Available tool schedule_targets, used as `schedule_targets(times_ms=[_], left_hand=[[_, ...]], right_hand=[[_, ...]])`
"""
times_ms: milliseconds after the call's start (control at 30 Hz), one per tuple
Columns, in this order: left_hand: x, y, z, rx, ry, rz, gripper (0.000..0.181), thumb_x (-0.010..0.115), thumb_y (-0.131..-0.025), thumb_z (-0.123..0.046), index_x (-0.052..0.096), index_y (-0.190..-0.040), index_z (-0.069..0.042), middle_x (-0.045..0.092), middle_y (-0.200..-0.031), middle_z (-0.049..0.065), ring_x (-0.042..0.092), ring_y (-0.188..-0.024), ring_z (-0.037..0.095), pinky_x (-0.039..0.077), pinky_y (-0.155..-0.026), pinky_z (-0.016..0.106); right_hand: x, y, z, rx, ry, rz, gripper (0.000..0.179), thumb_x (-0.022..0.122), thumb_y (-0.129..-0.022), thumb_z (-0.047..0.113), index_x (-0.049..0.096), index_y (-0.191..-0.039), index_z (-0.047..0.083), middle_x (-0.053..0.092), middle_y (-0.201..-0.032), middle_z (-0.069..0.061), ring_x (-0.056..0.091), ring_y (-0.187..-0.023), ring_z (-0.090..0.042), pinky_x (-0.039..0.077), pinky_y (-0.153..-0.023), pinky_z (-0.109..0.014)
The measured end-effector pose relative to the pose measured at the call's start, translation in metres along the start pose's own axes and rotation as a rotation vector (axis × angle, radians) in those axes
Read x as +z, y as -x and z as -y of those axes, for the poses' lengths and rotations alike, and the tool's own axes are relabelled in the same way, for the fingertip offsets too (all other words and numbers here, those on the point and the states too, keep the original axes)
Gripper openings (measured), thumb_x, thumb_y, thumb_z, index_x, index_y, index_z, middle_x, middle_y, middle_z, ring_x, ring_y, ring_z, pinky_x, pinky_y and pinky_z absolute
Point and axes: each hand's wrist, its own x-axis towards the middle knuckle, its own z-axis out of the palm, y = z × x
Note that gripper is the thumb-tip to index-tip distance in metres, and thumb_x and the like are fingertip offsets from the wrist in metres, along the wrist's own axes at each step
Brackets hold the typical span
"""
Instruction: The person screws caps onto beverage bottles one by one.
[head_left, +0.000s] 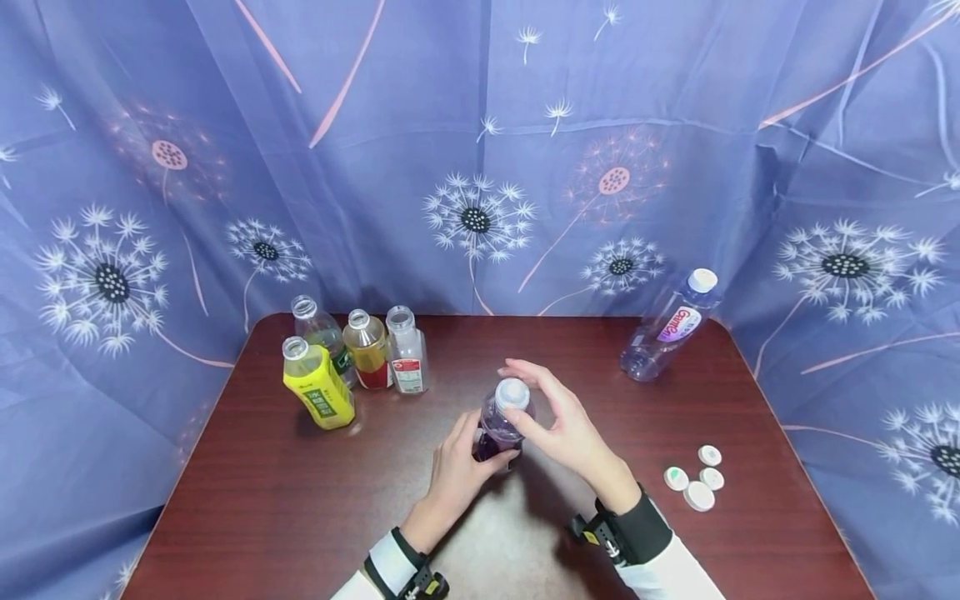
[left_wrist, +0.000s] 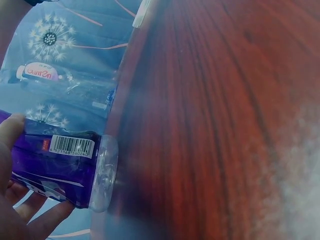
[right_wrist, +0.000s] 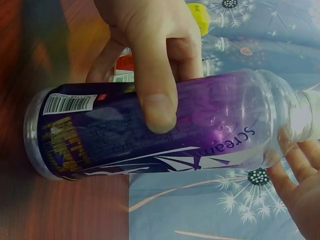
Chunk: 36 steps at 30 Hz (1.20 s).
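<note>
A purple-labelled plastic bottle (head_left: 491,444) stands upright near the middle of the table, a white cap (head_left: 513,390) on its mouth. My left hand (head_left: 459,467) grips its body from the left, and the thumb (right_wrist: 159,112) lies across the label in the right wrist view. Around the top of the bottle is my right hand (head_left: 566,432), its fingers rather straight behind the neck and its thumb at the cap's near edge. In the left wrist view the barcode on the bottle (left_wrist: 57,165) faces the camera.
Several uncapped bottles cluster at the back left, including a yellow-sleeved one (head_left: 324,390) and a clear one (head_left: 407,350). A capped clear bottle (head_left: 667,329) stands at the back right. Several loose white caps (head_left: 699,497) lie on the right of the brown table (head_left: 247,517). A blue curtain (head_left: 375,167) hangs behind.
</note>
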Motion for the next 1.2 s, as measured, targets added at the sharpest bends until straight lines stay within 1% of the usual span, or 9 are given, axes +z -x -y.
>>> schedule_targets(times_ms=[100, 233, 333, 433, 500, 600, 733, 967, 1200], left_hand=[[0.0001, 0.0003, 0.0003, -0.013, 0.004, 0.005, 0.067, 0.094, -0.075, -0.039, 0.064, -0.13, -0.012, 0.069, -0.11, 0.001, 0.069, -0.088, 0.016, 0.06, -0.069, 0.036], [0.0004, 0.0004, 0.0002, -0.002, -0.004, -0.011, 0.066, 0.094, -0.075, -0.039, 0.065, -0.127, -0.012, 0.069, -0.108, 0.0, 0.069, -0.086, 0.016, 0.06, -0.067, 0.037], [0.0009, 0.0009, 0.0, 0.014, -0.013, -0.024, 0.066, 0.094, -0.074, -0.039, 0.065, -0.127, -0.012, 0.069, -0.108, 0.0, 0.069, -0.085, 0.016, 0.059, -0.067, 0.036], [0.0011, 0.0018, 0.0, 0.015, -0.014, -0.025, 0.066, 0.094, -0.074, -0.04, 0.065, -0.127, -0.013, 0.069, -0.108, 0.0, 0.069, -0.084, 0.016, 0.059, -0.066, 0.034], [0.0011, 0.0022, 0.0003, 0.007, -0.01, -0.023, 0.066, 0.094, -0.074, -0.04, 0.065, -0.127, -0.013, 0.069, -0.108, 0.0, 0.069, -0.084, 0.015, 0.058, -0.066, 0.034], [0.0007, 0.0021, 0.0006, -0.002, -0.007, -0.02, 0.066, 0.094, -0.074, -0.04, 0.065, -0.126, -0.013, 0.069, -0.108, -0.001, 0.068, -0.084, 0.015, 0.058, -0.065, 0.034], [0.0006, 0.0015, 0.0007, 0.006, -0.01, -0.025, 0.065, 0.095, -0.074, -0.039, 0.066, -0.126, -0.014, 0.069, -0.107, -0.001, 0.068, -0.082, 0.016, 0.057, -0.064, 0.033], [0.0013, 0.0008, 0.0008, 0.004, 0.007, -0.017, 0.065, 0.094, -0.074, -0.039, 0.065, -0.126, -0.013, 0.069, -0.108, 0.0, 0.068, -0.08, 0.016, 0.056, -0.063, 0.03], [0.0009, 0.0009, 0.0004, -0.006, 0.006, -0.01, 0.064, 0.094, -0.074, -0.04, 0.065, -0.126, -0.013, 0.069, -0.108, 0.0, 0.067, -0.078, 0.015, 0.055, -0.062, 0.028]], right_hand=[[0.0006, 0.0004, -0.0007, -0.011, 0.01, -0.011, 0.06, 0.075, -0.09, -0.005, 0.054, -0.146, 0.005, 0.071, -0.126, -0.01, 0.065, -0.119, -0.019, 0.047, -0.107, -0.025], [0.0022, -0.0018, -0.0028, -0.017, 0.064, -0.046, 0.065, 0.082, -0.085, -0.002, 0.056, -0.144, 0.007, 0.072, -0.119, -0.007, 0.067, -0.11, -0.018, 0.05, -0.103, -0.025], [0.0023, -0.0012, -0.0036, -0.023, 0.048, -0.038, 0.069, 0.083, -0.084, -0.003, 0.054, -0.146, 0.007, 0.07, -0.124, -0.008, 0.066, -0.112, -0.019, 0.049, -0.105, -0.025], [0.0022, 0.0011, -0.0029, -0.035, -0.004, -0.007, 0.067, 0.078, -0.086, -0.006, 0.052, -0.147, 0.005, 0.068, -0.131, -0.011, 0.064, -0.121, -0.022, 0.045, -0.11, -0.025], [0.0026, 0.002, -0.002, -0.045, -0.017, 0.0, 0.064, 0.075, -0.088, -0.008, 0.052, -0.147, 0.004, 0.068, -0.131, -0.012, 0.063, -0.123, -0.022, 0.043, -0.112, -0.025], [0.0037, 0.001, -0.0014, -0.048, 0.019, -0.026, 0.062, 0.077, -0.088, -0.006, 0.055, -0.145, 0.003, 0.069, -0.124, -0.01, 0.064, -0.117, -0.02, 0.046, -0.109, -0.024], [0.0047, -0.0014, -0.0024, -0.036, 0.072, -0.065, 0.067, 0.084, -0.083, -0.001, 0.057, -0.143, 0.005, 0.068, -0.118, -0.007, 0.065, -0.108, -0.018, 0.049, -0.103, -0.024], [0.0043, 0.0023, -0.002, -0.044, 0.018, -0.038, 0.061, 0.075, -0.089, -0.007, 0.055, -0.146, 0.006, 0.07, -0.127, -0.012, 0.065, -0.118, -0.019, 0.044, -0.11, -0.023], [0.0055, 0.0039, -0.0023, -0.015, 0.054, -0.075, 0.061, 0.078, -0.087, -0.005, 0.057, -0.143, 0.008, 0.074, -0.121, -0.008, 0.067, -0.114, -0.018, 0.042, -0.11, -0.021]])
